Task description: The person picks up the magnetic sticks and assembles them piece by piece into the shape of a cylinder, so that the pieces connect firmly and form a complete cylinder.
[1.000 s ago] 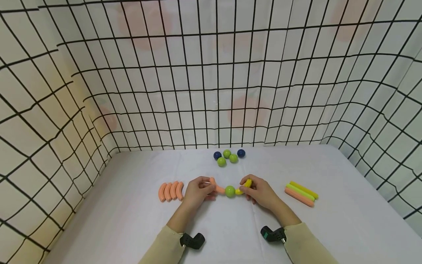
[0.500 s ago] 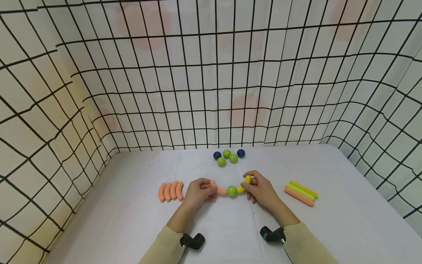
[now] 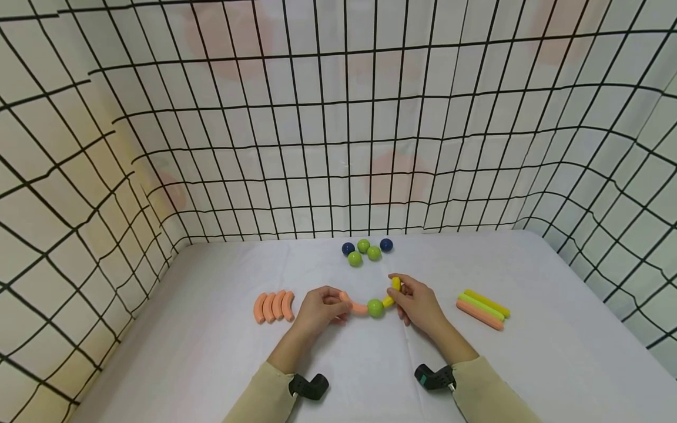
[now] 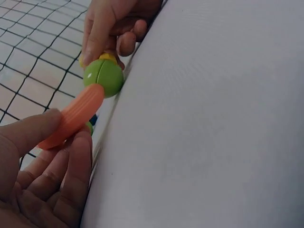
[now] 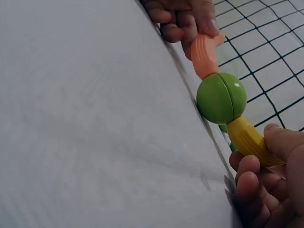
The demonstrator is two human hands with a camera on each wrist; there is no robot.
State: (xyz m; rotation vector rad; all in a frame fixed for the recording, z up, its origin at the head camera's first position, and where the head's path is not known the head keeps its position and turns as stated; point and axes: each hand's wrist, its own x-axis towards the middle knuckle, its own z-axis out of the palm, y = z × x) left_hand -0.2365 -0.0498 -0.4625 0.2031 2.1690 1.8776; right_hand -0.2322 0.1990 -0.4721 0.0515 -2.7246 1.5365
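Note:
A green ball [image 3: 375,308] sits between two curved ridged pieces, with their ends meeting it on either side. My left hand [image 3: 319,308] pinches the orange curved piece [image 4: 76,114] between thumb and fingers. On the other side, my right hand [image 3: 420,302] pinches the yellow curved piece [image 5: 251,142] the same way, its far end hidden by the fingers in the right wrist view. A seam line runs round the ball, plain in both wrist views. The joined pieces form a shallow U in the head view.
Several orange curved pieces [image 3: 273,306] lie in a row at left. Green balls [image 3: 374,253] and blue balls [image 3: 386,245] cluster toward the back. Straight sticks [image 3: 483,308] in yellow, light green and orange lie at right. A black grid [image 3: 338,158] pattern rises behind the table.
The green ball has shifted slightly right with the orange piece. The yellow piece has swung more upright as my right hand moved a little up and turned.

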